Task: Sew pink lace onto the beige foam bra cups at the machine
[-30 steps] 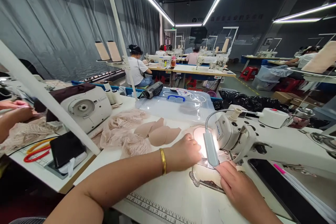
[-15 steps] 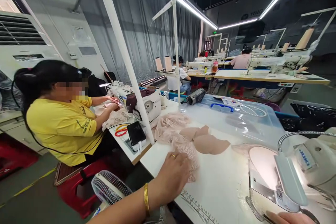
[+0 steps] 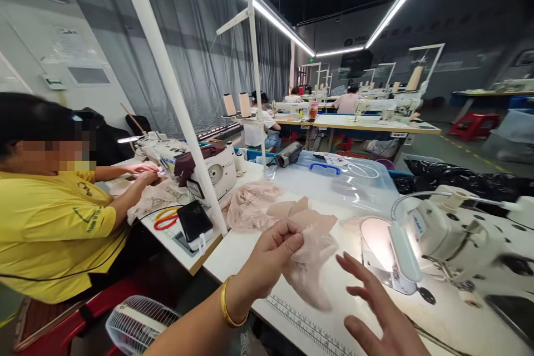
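At the lower centre of the frame, our left hand [image 3: 271, 258] pinches a sheer beige fabric [image 3: 311, 275] over the white surface [image 3: 231, 253], while our right hand [image 3: 384, 308], lower right, is spread near it

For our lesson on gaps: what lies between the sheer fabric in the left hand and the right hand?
White tabletop shows between the sheer fabric and right hand in the head view.

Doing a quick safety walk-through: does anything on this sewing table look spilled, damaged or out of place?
Nothing stands out as spilled or damaged. The lace fabric lies crumpled beside the beige pieces, and the left hand holds a sheer piece, but loose cloth looks ordinary beside a sewing machine.
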Motion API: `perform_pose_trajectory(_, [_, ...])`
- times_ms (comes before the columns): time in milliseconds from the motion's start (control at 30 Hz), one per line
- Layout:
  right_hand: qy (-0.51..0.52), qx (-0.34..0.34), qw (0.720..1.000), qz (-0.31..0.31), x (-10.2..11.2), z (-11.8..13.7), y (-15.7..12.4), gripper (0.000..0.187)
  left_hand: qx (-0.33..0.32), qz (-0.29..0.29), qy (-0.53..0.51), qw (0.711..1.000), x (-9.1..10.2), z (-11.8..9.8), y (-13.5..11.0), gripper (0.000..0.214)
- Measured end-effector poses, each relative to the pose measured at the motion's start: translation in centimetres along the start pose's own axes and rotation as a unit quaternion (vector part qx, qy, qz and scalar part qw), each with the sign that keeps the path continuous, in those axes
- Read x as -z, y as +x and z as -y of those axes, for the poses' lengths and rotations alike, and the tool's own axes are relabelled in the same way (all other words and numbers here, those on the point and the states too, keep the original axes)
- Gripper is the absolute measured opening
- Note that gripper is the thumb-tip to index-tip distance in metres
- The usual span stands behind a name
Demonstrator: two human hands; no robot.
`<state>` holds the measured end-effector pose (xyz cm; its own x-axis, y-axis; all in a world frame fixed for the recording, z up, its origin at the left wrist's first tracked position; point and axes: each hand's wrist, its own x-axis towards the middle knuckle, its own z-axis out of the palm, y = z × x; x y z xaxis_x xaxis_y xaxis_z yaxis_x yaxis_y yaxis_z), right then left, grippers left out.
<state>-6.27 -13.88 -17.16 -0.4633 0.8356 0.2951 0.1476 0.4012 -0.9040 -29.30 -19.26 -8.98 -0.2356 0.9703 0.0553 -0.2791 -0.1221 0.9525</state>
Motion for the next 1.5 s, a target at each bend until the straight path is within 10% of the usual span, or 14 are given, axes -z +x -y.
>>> perform_pose_trajectory(167, [0.202, -0.142, 0.969, 0.006, -1.2, 1.9, 1.3, 0.045, 0.171, 0.04, -0.172, 0.969, -1.7, 3.8, 0.4, 0.049])
perform_pose_trajectory(467, [0.026, -0.156, 0.984, -0.081, 0.6, -0.5, 0.6, 0.048, 0.138, 0.011, -0.146, 0.98, -3.0, 7.5, -0.7, 0.054])
perform_pose_trajectory(633, [0.026, -0.146, 0.974, -0.17, 0.6, -0.4, 0.2, 0.05, 0.156, 0.132, 0.043, 0.978, -1.8, 7.4, -0.3, 0.054])
perform_pose_trajectory(767, [0.045, -0.181, 0.97, -0.159, 0.9, -1.5, 0.7, 0.054, 0.021, 0.15, 0.506, 0.849, -0.2, 5.1, 3.2, 0.037])
perform_pose_trajectory(900, [0.079, -0.174, 0.97, -0.153, 1.0, -3.3, 1.4, 0.055, -0.099, 0.075, 0.686, 0.717, 0.8, 4.3, 7.7, 0.039])
perform_pose_trajectory(1100, [0.154, -0.209, 0.951, -0.167, 1.1, -3.8, 1.5, 0.052, -0.114, 0.071, 0.739, 0.66, 2.1, 6.4, 10.6, 0.039])
perform_pose_trajectory(1500, [0.189, -0.225, 0.942, -0.159, 1.8, -3.2, 1.1, 0.059, -0.183, 0.074, 0.746, 0.636, 1.1, 4.4, 11.0, 0.034])
